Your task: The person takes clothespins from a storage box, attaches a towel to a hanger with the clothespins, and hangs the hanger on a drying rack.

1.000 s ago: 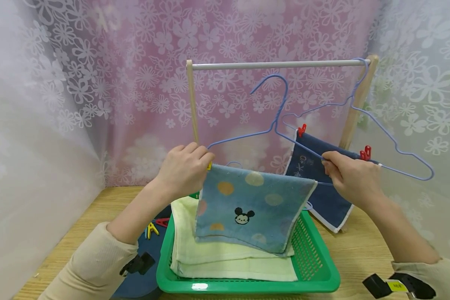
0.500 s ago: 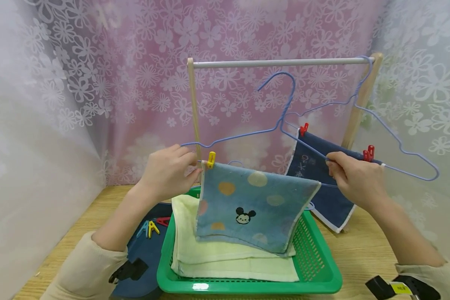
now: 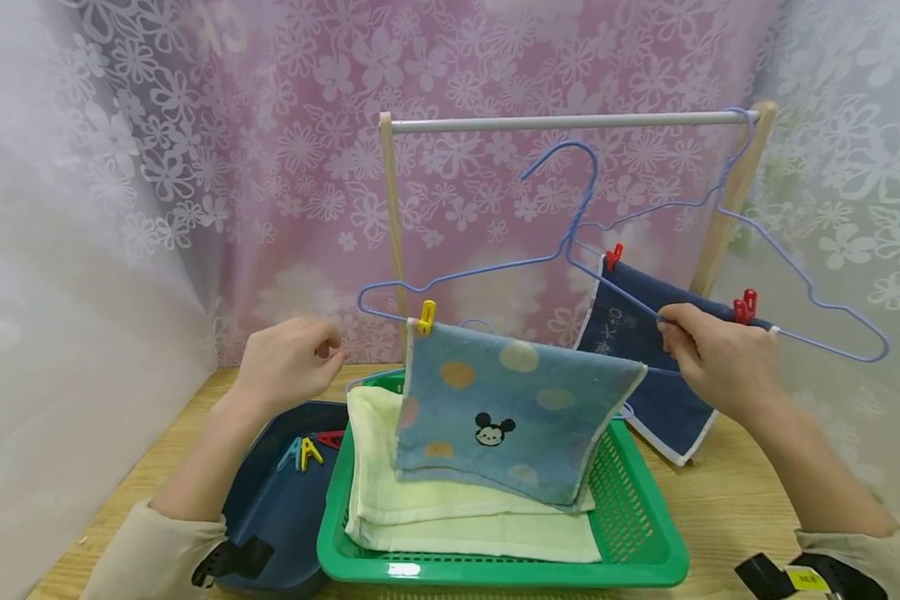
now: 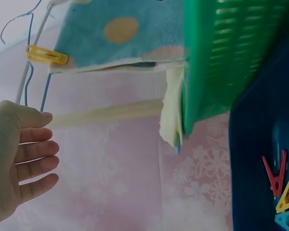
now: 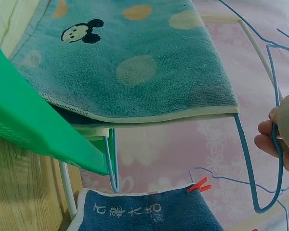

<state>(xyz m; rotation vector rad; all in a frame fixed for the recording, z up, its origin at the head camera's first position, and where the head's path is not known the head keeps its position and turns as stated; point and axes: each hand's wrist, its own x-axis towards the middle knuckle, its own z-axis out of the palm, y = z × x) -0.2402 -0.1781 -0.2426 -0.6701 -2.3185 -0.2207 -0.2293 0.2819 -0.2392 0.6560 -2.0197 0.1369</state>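
Observation:
My right hand (image 3: 723, 354) grips the right shoulder of a blue wire hanger (image 3: 487, 269), its hook free in the air. Over the hanger's lower bar drapes a light blue towel (image 3: 528, 400) with pale and orange dots and a mouse-head figure. A yellow clothespin (image 3: 427, 317) clamps the towel's upper left corner to the bar; the right corner (image 5: 216, 98) carries no clip. Left of the hanger my left hand (image 3: 288, 362) holds nothing. In the left wrist view its fingers (image 4: 38, 151) are relaxed and apart.
Under the towel stands a green basket (image 3: 648, 533) with pale yellow towels (image 3: 480, 537). A dark blue tub (image 3: 277, 500) at left holds red, yellow and blue clothespins (image 3: 309, 454). Behind is a rack (image 3: 570, 122), where a navy towel (image 3: 633, 333) hangs from another hanger by red clothespins (image 3: 745, 307).
My left hand has let go at the yellow clothespin and drawn back to the left and down, leaving the pin on the towel's corner. My right hand keeps its grip on the hanger.

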